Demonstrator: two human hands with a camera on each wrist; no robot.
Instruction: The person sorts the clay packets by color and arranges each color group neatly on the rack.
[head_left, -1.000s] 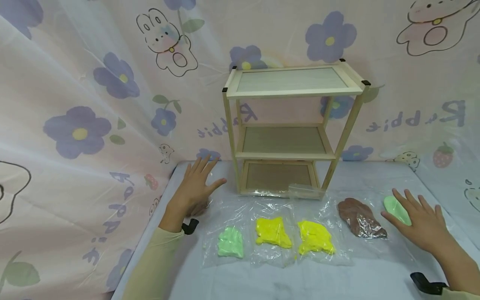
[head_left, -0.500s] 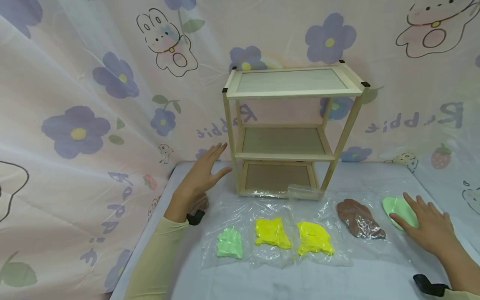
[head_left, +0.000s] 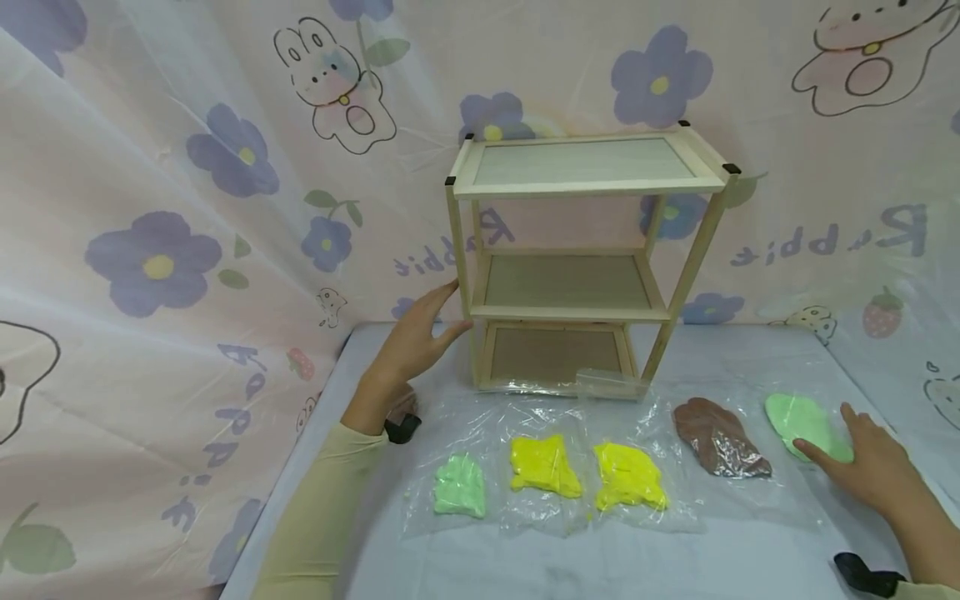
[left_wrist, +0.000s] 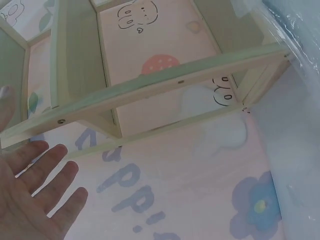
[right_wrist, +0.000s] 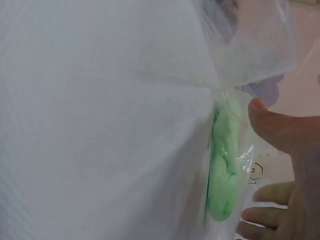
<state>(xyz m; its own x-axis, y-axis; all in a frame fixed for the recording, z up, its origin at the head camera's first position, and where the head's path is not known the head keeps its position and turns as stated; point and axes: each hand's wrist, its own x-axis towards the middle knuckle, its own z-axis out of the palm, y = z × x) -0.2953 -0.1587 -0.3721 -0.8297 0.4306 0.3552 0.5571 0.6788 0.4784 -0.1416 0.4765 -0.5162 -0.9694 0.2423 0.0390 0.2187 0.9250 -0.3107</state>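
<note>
Left hand (head_left: 415, 346) nearer shelf (head_left: 577, 258)

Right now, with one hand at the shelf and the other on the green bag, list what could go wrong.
1. The left hand is at the front-left post of the light wooden shelf; a push could slide or tip it.
2. The right hand rests flat on the slick bag of green dough; it may slip when picked up.
3. The brown dough bag lies close beside it and could get dragged along.

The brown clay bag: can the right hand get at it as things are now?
Probably yes. The right hand rests by the green bag, and the brown bag lies just beside it, nothing between.
</note>
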